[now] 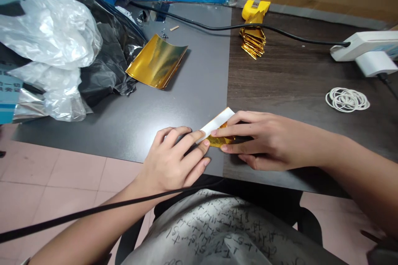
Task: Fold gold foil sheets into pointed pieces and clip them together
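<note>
A gold foil sheet [217,141] with a folded white strip along its upper edge lies near the table's front edge. My left hand [178,155] rests at its left end, fingertips pressing on the strip and the foil, fingers spread. From the right, my right hand [264,140] reaches over the same sheet, its fingers apart and their tips lying on the gold face and beside it. A stack of gold sheets [157,61] lies further back on the grey part of the table. Folded gold pieces [254,40] are piled at the back, right of the middle.
Clear plastic bags [59,29] and a black bag [104,56] fill the left. A black cable [211,28] crosses the back to a white power strip [357,45]. White rubber bands [347,99] lie at right; a yellow tape measure [248,7] sits behind the folded pieces.
</note>
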The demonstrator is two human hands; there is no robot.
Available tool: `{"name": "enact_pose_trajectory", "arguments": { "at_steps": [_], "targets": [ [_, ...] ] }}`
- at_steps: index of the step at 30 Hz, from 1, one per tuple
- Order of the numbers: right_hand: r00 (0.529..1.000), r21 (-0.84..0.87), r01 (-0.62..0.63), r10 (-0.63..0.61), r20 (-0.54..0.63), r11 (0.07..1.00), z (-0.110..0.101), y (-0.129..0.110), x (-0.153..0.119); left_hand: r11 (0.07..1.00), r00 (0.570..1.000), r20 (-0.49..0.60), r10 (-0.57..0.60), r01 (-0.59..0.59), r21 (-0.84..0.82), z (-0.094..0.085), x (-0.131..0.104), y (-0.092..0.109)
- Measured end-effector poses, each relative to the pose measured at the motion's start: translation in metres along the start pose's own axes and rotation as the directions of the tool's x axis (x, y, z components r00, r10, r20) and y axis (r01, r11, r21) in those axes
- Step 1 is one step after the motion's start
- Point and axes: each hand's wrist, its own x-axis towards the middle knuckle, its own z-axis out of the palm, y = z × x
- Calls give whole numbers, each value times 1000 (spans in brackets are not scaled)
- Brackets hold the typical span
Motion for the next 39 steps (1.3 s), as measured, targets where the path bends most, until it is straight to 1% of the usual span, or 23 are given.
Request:
{"name": "enact_pose_trajectory", "arguments": {
  "at_steps": [4, 11, 15, 18, 21, 25, 28, 30, 32, 34, 36, 39],
  "targets": [
    [999, 19, 27, -26, -37, 999, 1, 3, -2, 999, 999, 2, 44, -44, -23, 0, 0, -1],
    [989, -64, 73, -80, -124, 995, 8, 5, -3, 979, 982, -13, 189, -189, -75, -3, -3, -2],
    [990, -145, 81, -96, -103, 986, 10, 4, -1, 980, 990, -11, 138, -138, -143, -3, -8, -4],
    [991, -185, 85, -102, -88, 979, 11, 3, 1, 973, 988, -37, 151, -155, -169, -3, -9, -5],
    [986, -169, 71, -94, -135, 983, 18, -1, 6, 963, 980, -35, 195, -198, -185, -4, -9, -2],
    [975, -81, 31, -48, -217, 996, 28, -6, 14, 944, 975, -46, 219, -224, -242, -3, -10, 3],
    [971, -39, 10, -19, -240, 999, 30, -8, 18, 939, 983, -34, 182, -184, -291, -1, -12, 5],
    [974, -22, 2, -7, -228, 1000, 29, -10, 19, 937, 989, -30, 147, -149, -315, 1, -12, 4],
    [975, -19, -10, 6, -221, 1000, 28, -11, 21, 926, 993, -33, 112, -117, -358, 2, -9, 3],
    [972, -40, -1, -8, -235, 999, 28, -12, 22, 905, 997, -17, 79, -79, -417, 1, -6, 0],
    [967, -78, 33, -51, -249, 996, 30, -11, 22, 891, 998, 40, 48, -25, -453, -1, -1, -2],
    [973, -109, 84, -105, -206, 990, 30, -8, 19, 901, 990, 142, -3, 65, -430, -6, 3, -4]
  ]
}}
